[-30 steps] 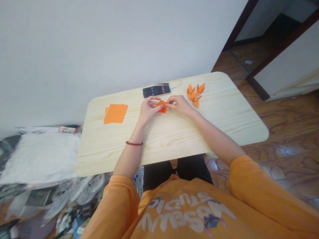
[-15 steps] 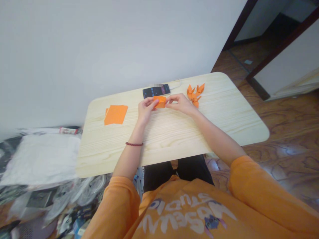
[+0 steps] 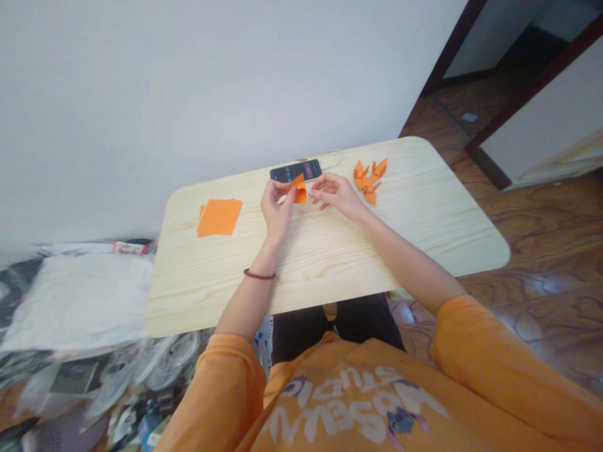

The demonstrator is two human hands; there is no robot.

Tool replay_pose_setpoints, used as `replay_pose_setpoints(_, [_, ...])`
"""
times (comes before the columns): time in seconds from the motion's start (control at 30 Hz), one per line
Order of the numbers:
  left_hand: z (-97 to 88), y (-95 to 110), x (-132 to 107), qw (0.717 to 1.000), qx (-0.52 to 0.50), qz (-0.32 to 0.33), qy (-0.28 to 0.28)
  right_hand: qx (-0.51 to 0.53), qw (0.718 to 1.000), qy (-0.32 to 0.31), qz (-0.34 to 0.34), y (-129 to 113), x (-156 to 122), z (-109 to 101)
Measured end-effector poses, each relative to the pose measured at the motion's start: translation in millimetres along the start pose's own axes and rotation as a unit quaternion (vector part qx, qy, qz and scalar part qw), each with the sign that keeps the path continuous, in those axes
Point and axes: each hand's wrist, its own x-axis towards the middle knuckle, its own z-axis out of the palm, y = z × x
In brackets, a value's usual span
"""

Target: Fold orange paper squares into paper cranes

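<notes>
A small piece of orange origami paper, partly folded with its flaps spread apart, is pinched in my left hand above the table. Just right of the paper, my right hand has its fingers curved and apart, with a narrow gap between fingertips and paper. Several finished orange folded figures, with pointed wing-like tips, lie together to the right of my right hand. Off to the left rests a short stack of flat orange paper squares.
A phone with a lit screen lies behind my hands, a white cable running from its right end. The wall borders the table's far side. Left of the table are a white cloth and bagged items; wooden floor lies right.
The folded paper has turned and its flaps have opened out. My right fingers have let go of its right edge and drawn slightly away, while the left hand keeps its pinch.
</notes>
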Motion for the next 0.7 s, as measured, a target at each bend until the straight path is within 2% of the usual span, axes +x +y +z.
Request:
replay_pose_setpoints(0.3, [10.9, -10, -4, 0.997, -0.071, 0.032, 0.009, -0.024, 0.999, 0.017, -0.026, 6, -1, 4])
replay_pose_setpoints(0.53, [13.9, -9, -6, 0.997, -0.057, 0.019, 0.053, -0.049, 0.998, 0.015, -0.044, 1, -6, 11])
replay_pose_setpoints(0.7, [13.4, -7, -7, 0.998, -0.03, 0.023, 0.043, -0.086, 0.992, 0.035, -0.089, 6, -5, 12])
